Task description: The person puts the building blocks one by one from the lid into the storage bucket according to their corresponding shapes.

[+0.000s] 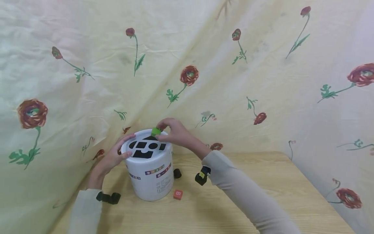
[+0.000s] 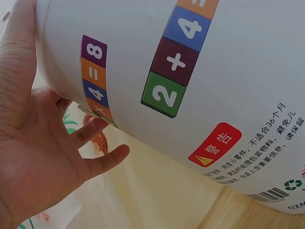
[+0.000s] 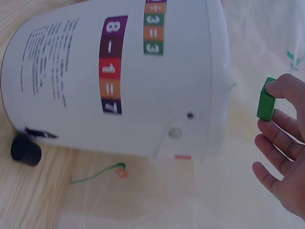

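Note:
A white bucket [image 1: 149, 182] with number stickers stands upright on the table, its lid [image 1: 126, 150] cut with several shaped holes. My left hand [image 1: 114, 155] rests on the left side of the lid, thumb on top, index finger along the far rim. In the left wrist view, other fingers of the left hand [image 2: 52, 152] stretch out loosely beside the bucket's wall. Above the lid's far right part, my right hand [image 1: 175, 132] pinches a small green block [image 1: 155, 131] between thumb and fingers. The right wrist view shows that green block [image 3: 266, 100] apart from the bucket.
A red block [image 1: 177, 194] marked with a B lies on the table [image 1: 233, 201] in front of the bucket. Just right of the bucket sits a small black cylinder-like piece [image 1: 177, 173]. Flowered cloth [image 1: 152, 91] hangs behind and at the sides.

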Demonstrator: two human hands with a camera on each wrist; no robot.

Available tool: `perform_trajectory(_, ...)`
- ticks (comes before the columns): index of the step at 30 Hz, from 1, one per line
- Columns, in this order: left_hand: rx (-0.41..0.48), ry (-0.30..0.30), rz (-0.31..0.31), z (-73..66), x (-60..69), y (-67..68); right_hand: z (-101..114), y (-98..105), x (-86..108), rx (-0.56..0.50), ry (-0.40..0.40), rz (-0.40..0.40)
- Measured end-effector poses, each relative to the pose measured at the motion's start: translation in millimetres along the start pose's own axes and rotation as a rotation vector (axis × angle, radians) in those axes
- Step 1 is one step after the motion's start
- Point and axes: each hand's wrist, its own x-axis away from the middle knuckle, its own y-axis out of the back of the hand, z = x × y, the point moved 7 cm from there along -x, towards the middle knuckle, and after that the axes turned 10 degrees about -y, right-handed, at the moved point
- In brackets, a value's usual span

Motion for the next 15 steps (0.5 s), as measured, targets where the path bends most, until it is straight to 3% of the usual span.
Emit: perform_trajectory(15, 0.012, -0.016, 0.022, 0.7, -0.2, -1.5, 20, -47, -14.1, 0.056, -0.098, 0.087)
